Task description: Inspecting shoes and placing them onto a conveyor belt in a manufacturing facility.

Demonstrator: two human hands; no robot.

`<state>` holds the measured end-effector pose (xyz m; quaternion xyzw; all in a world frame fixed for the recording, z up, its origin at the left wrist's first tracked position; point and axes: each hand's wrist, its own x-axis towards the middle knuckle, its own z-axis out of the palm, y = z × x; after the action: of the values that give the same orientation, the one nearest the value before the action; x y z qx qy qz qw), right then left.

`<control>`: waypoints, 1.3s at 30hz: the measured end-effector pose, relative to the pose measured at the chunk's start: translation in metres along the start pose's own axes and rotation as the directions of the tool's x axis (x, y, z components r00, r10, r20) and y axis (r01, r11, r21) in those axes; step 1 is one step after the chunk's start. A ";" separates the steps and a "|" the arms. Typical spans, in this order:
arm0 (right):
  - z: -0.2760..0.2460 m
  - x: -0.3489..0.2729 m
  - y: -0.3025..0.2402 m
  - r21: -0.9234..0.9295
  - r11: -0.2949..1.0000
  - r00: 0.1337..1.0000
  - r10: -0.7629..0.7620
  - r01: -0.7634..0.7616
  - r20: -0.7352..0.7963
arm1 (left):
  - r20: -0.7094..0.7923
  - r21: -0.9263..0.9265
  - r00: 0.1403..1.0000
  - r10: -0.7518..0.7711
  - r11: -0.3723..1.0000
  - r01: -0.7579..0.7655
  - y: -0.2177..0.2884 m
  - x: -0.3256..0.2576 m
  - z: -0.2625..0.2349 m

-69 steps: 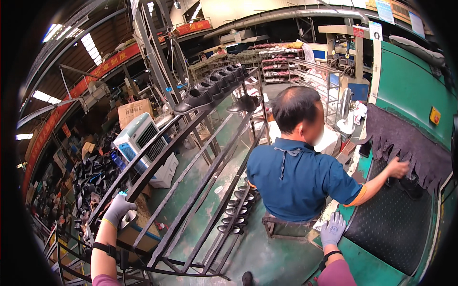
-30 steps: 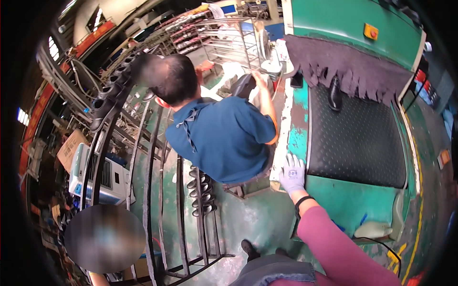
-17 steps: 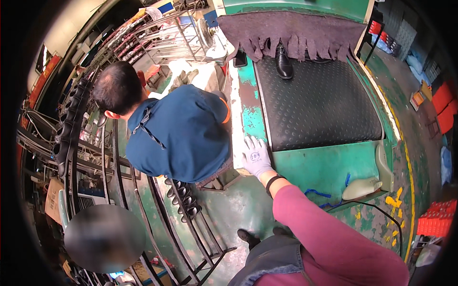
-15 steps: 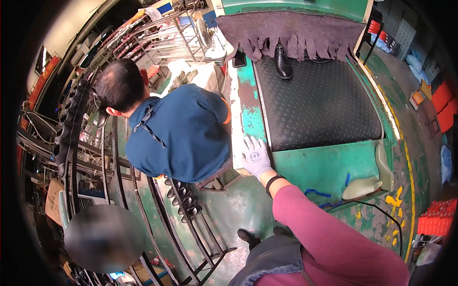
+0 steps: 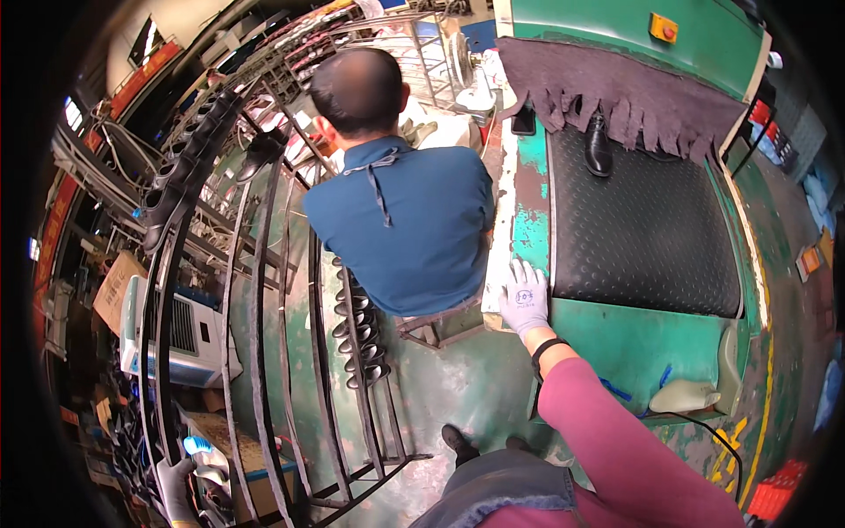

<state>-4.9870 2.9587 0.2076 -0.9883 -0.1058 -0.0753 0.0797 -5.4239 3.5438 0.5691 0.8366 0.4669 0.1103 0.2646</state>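
Note:
My right hand (image 5: 525, 299), in a pale glove, lies flat with its fingers spread on the near-left corner of the green machine (image 5: 607, 339). At the lower left my gloved left hand (image 5: 179, 488) is closed around a dark bar of the metal shoe rack (image 5: 258, 352); part of its fingers is hidden. On the machine's black studded belt (image 5: 642, 238) a black shoe (image 5: 598, 151) stands below the frayed purple-grey curtain (image 5: 616, 79), away from both hands. Black shoes (image 5: 167, 189) line the rack's upper left bar, and more shoes (image 5: 356, 343) sit lower down.
A person in a blue top (image 5: 400, 220) sits between the rack and the machine, back toward me. Beyond the rack stand a white appliance (image 5: 176, 330) and a cardboard box (image 5: 121, 286). A cream shoe last (image 5: 685, 396) lies on the machine's near ledge, beside a black cable (image 5: 713, 431).
My view has swung left, so the machine and seated person appear farther right. My left hand now shows on the rack bar. My right hand stays on the machine's corner.

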 end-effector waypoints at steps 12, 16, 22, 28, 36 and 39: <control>-0.005 -0.009 -0.001 -0.028 0.999 0.998 -0.017 0.016 -0.062 | -0.044 -0.044 0.998 -0.033 0.999 0.031 0.001 -0.010 0.002; -0.004 -0.006 -0.004 -0.039 0.999 0.998 -0.017 0.015 -0.055 | -0.042 -0.043 0.998 -0.045 0.998 0.043 -0.008 -0.008 -0.005; -0.005 -0.005 0.003 -0.024 1.000 0.999 -0.012 0.011 -0.048 | -0.051 -0.037 0.998 -0.019 0.999 0.017 -0.001 -0.005 0.002; -0.004 -0.004 0.002 -0.015 1.000 0.999 -0.027 0.027 -0.032 | -0.015 -0.079 0.999 -0.043 0.996 0.042 -0.008 -0.002 -0.003; -0.004 -0.004 0.001 0.005 1.000 1.000 -0.009 0.009 -0.021 | -0.034 -0.079 0.998 -0.054 0.996 0.051 -0.019 0.005 -0.005; -0.002 -0.004 0.002 0.003 1.000 0.999 -0.015 0.015 -0.039 | -0.031 -0.061 0.999 -0.038 0.997 0.036 -0.026 0.008 -0.006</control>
<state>-4.9906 2.9555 0.2087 -0.9857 -0.1118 -0.0952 0.0831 -5.4410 3.5637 0.5597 0.8175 0.4829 0.1330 0.2844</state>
